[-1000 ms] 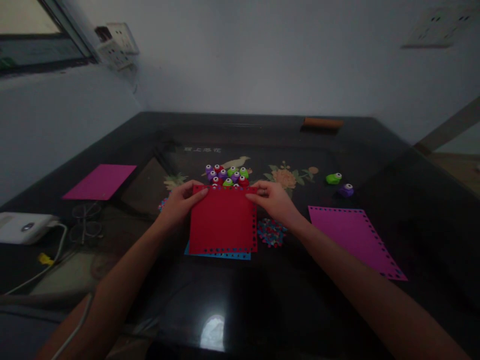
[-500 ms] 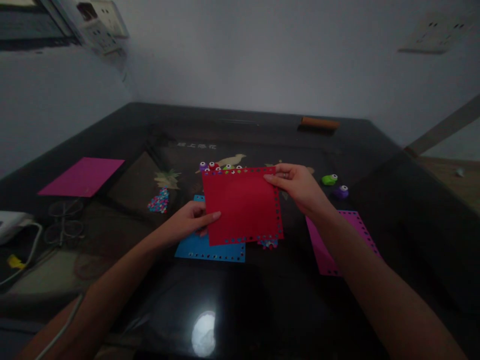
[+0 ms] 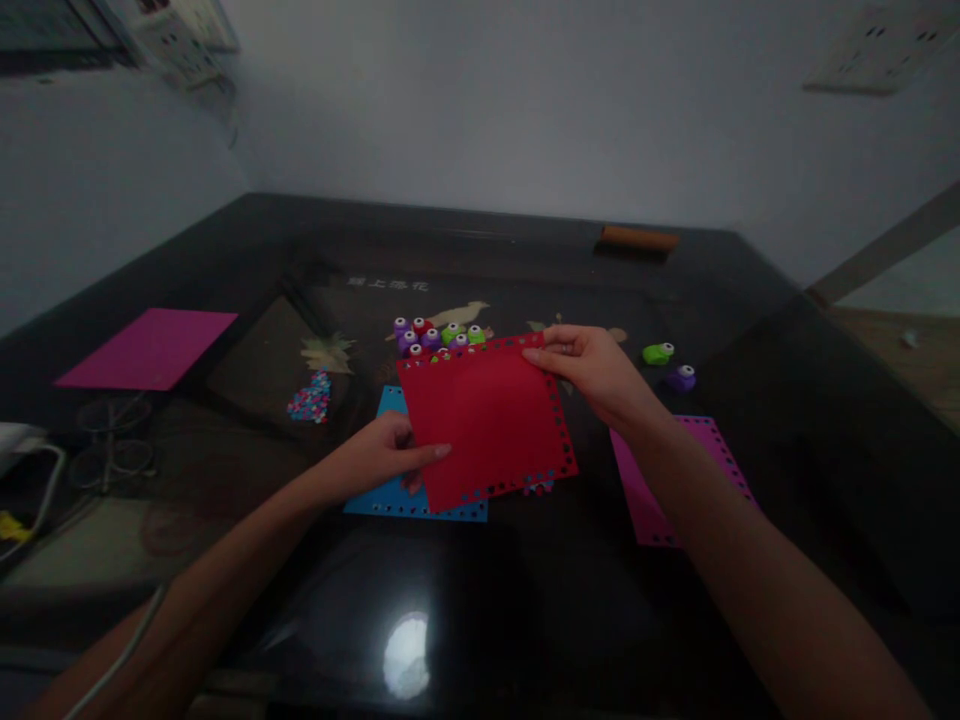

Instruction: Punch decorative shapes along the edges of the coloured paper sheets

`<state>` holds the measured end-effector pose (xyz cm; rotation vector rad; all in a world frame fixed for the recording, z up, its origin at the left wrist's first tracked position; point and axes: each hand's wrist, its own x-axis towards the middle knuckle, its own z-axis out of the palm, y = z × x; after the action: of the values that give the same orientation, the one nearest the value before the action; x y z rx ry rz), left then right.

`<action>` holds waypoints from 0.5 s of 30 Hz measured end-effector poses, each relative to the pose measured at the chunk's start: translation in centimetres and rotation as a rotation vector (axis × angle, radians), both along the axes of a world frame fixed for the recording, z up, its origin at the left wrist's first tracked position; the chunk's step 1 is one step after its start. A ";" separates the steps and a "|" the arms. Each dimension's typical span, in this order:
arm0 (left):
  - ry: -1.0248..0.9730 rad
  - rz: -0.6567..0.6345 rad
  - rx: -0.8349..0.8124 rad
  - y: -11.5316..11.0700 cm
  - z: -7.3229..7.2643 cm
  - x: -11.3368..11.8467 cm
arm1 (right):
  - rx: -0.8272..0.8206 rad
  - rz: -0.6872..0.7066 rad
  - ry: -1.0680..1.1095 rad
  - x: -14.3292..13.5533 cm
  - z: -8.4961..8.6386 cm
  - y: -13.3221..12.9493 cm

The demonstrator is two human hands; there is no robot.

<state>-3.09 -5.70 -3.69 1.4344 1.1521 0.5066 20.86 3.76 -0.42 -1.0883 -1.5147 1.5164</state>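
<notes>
Head view, single frame. Red sheet (image 3: 486, 418) held clear of the dark table (image 3: 675, 620), tilted, punched holes along its far, right and near edges; raised, probably, so that those borders can be looked over or the sheet turned. Right hand (image 3: 592, 368) pinching the far right corner, thumb on top and fingers beneath, closed on the paper. Left hand (image 3: 382, 458) at the near left corner, thumb laid over the red face, other fingers hidden under the sheet; grip closed on the paper, though how firmly cannot be told. Two-corner hold, one far and one near, likely chosen to keep thin paper flat and stop it sagging. Blue sheet (image 3: 390, 495) flat on the table directly below, partly covered by the red one, holes showing along its near edge. Cluster of small punches (image 3: 435, 335), purple, red and green, just beyond the red sheet's far edge, within easy reach. Green punch (image 3: 657, 353) and purple punch (image 3: 681, 378) set apart to the right. Punched pink sheet (image 3: 705, 455) lying to the right, partly hidden by the right forearm. Plain pink sheet (image 3: 150, 347) well apart on the far left. Heap of confetti (image 3: 309, 399) left of the blue sheet; a second small heap (image 3: 537, 487) peeping out at the red sheet's near edge.
</notes>
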 end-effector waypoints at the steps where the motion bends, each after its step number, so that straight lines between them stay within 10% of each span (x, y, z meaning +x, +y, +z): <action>1: 0.000 -0.007 -0.006 -0.1 -0.1 0.0 | 0.004 0.007 -0.002 0.1 0.0 0.0; 15: -0.128 -0.064 -0.154 -1.1 -0.1 0.7 | 0.146 0.210 -0.236 0.8 1.6 -0.1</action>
<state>-2.42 -6.81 -3.79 1.2837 1.0174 0.4488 21.61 3.68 1.22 -1.0794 -1.9219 1.4254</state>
